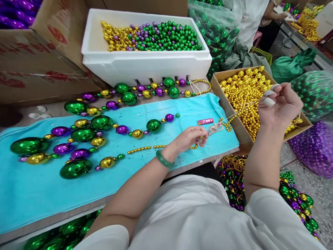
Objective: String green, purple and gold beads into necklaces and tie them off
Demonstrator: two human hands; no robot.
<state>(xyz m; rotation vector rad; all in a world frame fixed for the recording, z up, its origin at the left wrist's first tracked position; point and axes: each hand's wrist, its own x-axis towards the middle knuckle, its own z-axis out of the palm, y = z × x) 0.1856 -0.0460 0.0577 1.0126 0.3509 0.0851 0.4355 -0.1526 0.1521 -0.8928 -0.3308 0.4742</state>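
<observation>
My left hand (191, 137), with a green bangle on its wrist, is closed over the towel in a pinch on the thin string of a bead strand. Small gold beads (139, 150) lie along that strand, leading to large green, gold and purple beads (75, 169) at the left. Scissors (215, 127) lie right beside the left fingertips. Raised above the gold-bead box, my right hand (282, 102) has white coverings on its fingertips. It pinches a thin pale string (240, 110) stretched down toward the left hand. A pink small box (205, 121) lies nearby.
The blue towel (156, 173) covers the table. Behind it stands a white foam box (148, 64) of loose beads, with a finished-looking bead strand (128, 98) in front. A cardboard box (234, 130) of gold beads is at the right. Another person (272, 15) is at the back.
</observation>
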